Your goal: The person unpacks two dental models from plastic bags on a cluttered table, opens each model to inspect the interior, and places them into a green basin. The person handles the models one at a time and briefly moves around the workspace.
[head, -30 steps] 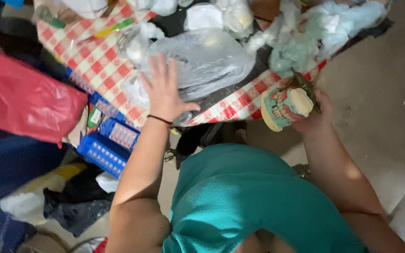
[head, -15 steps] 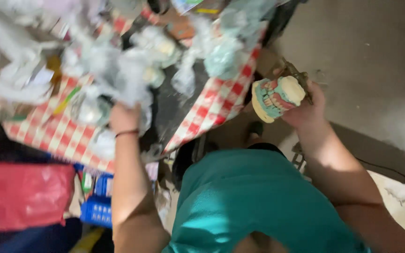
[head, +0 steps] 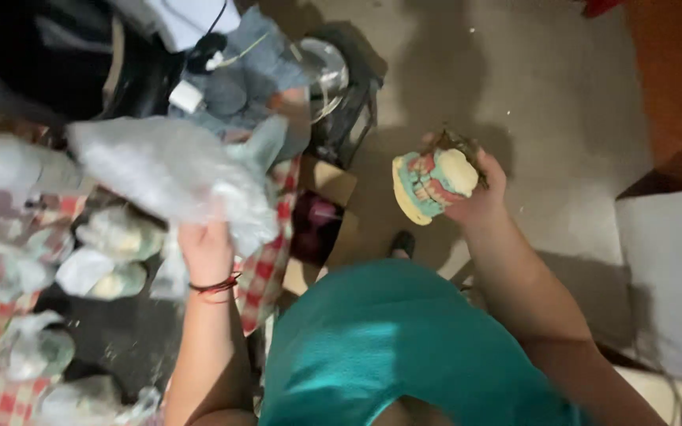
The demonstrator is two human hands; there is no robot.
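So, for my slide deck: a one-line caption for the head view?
Left hand lifts a clear plastic bag above a cluttered checkered table; right hand holds a dental model.

The counter [head: 266,276] wears a red-and-white checked cloth, with a dark patch in its middle. The plastic bag [head: 171,170] in the left hand [head: 207,252] is cloudy white, see-through. A red cord [head: 216,284] circles that wrist. The dental model [head: 433,183] in the right hand [head: 479,197] shows cream, teal and pinkish red. The shirt [head: 404,347] is teal; the floor [head: 515,95] grey.
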